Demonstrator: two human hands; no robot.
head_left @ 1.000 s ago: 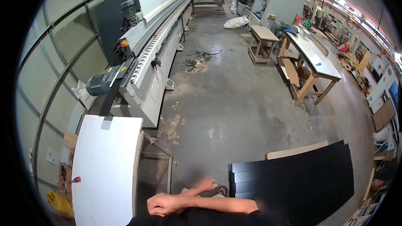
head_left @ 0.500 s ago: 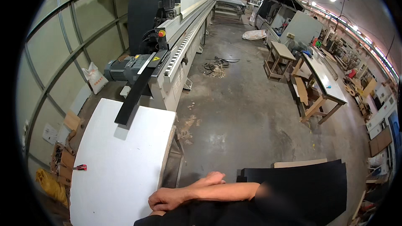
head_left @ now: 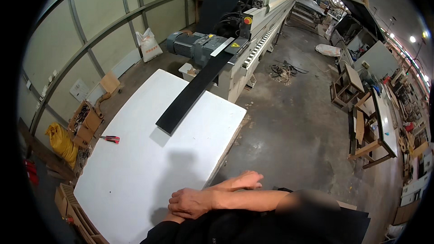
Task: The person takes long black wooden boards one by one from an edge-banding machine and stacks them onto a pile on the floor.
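The fingers of your right hand [head_left: 192, 202] curl over your left forearm [head_left: 174, 218]; whether they grip it, you cannot tell. Your left hand [head_left: 246, 180] extends beyond the crossing with its fingers loosely bent, their spacing unclear. Beside your arms, the white table [head_left: 131, 171] carries a red-handled tool [head_left: 113, 139] near its left edge. Farther out, a black board [head_left: 192, 98] runs from the long machine [head_left: 236, 81], its near end projecting over the table and casting a shadow there.
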